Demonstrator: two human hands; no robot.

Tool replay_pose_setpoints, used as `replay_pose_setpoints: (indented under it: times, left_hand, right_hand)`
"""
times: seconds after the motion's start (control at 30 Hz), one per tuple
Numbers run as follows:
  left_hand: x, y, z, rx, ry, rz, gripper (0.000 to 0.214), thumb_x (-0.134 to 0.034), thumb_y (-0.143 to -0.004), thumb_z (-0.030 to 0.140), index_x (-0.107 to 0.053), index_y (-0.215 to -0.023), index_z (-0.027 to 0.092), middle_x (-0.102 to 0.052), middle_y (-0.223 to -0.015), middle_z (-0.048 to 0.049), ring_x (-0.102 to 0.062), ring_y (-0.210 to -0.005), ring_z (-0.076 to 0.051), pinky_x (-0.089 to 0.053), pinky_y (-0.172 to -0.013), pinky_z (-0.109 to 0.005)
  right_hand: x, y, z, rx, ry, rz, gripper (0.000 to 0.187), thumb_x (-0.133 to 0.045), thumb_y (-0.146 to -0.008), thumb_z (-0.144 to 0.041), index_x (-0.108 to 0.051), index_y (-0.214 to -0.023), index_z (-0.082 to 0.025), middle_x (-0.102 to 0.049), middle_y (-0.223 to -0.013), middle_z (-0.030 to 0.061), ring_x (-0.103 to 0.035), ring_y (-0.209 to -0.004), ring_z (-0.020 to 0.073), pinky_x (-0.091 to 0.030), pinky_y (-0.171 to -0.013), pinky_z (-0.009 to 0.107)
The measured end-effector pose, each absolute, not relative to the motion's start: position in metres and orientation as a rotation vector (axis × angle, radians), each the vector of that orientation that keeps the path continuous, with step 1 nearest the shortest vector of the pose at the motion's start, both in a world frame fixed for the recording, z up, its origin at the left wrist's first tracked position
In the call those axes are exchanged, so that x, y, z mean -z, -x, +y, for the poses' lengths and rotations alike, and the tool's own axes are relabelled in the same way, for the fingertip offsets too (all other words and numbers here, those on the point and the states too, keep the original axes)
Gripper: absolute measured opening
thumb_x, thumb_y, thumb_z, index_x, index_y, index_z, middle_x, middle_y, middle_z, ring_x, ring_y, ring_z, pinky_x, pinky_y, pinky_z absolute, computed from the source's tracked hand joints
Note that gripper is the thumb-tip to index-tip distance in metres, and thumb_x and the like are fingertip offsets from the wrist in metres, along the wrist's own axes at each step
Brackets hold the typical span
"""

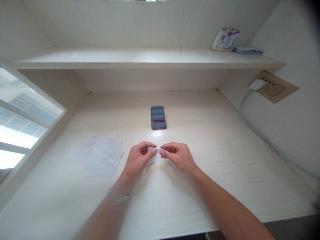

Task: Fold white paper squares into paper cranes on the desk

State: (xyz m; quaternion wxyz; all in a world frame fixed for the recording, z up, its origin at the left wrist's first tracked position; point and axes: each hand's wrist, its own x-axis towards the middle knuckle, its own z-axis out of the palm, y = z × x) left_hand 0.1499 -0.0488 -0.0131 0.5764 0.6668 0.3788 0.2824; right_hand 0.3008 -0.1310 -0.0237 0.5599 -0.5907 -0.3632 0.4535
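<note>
A small white piece of paper (151,157) is pinched between my two hands, above the middle of the desk. My left hand (140,156), with a chain bracelet at the wrist, grips its left part between thumb and fingers. My right hand (178,154) pinches the paper's upper right edge the same way. Fingers partly cover the paper, so whether it is folded is hard to make out. To the left lies a spread of white paper sheets (101,156) with printed lines and some red marks. Beyond my hands a dark rectangular object (158,117), blurred out, rests on the desk.
A shelf (125,56) spans the back and carries a colourful packet (225,39) and a flat stack (247,50) at right. On the right wall, a white plug (257,84) sits in a socket panel (277,87), its cable (265,138) trailing down. A window (22,116) is at left.
</note>
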Motion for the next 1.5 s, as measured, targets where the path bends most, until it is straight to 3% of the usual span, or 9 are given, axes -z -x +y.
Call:
replay_pose_setpoints:
  times: [0.33,1.07,1.5]
  left_hand:
    - [0.0137,-0.1513,-0.0502,-0.67,-1.541,0.883,0.02,-0.068,-0.068,0.032,-0.067,-0.081,0.016,-0.06,-0.061,0.0002,-0.049,-0.052,-0.011,-0.035,-0.046,-0.021]
    - [0.0152,-0.1476,-0.0488,-0.605,-1.532,0.917,0.023,-0.067,-0.07,0.034,-0.068,-0.085,0.016,-0.043,-0.05,0.0047,-0.037,-0.045,-0.007,-0.026,-0.039,-0.018]
    - [0.0167,-0.1445,-0.0453,-0.698,-1.419,0.907,0.022,-0.069,-0.068,0.027,-0.068,-0.086,0.016,-0.061,-0.062,-0.0002,-0.051,-0.051,-0.009,-0.036,-0.043,-0.018]
  right_hand:
    - [0.0189,-0.3005,-0.1304,-1.083,1.384,-0.894,0.027,-0.07,-0.066,-0.035,-0.069,-0.083,-0.014,-0.069,-0.071,0.006,-0.066,-0.064,0.0179,-0.054,-0.061,0.031]
    - [0.0206,-0.3006,-0.1281,-1.179,1.347,-0.79,0.031,-0.072,-0.064,-0.032,-0.069,-0.087,-0.012,-0.069,-0.066,0.005,-0.066,-0.058,0.017,-0.054,-0.057,0.03]
    - [0.0209,-0.3061,-0.1298,-1.174,1.285,-0.843,0.037,-0.075,-0.061,-0.026,-0.067,-0.097,-0.016,-0.071,-0.084,0.0072,-0.067,-0.076,0.0198,-0.054,-0.073,0.035]
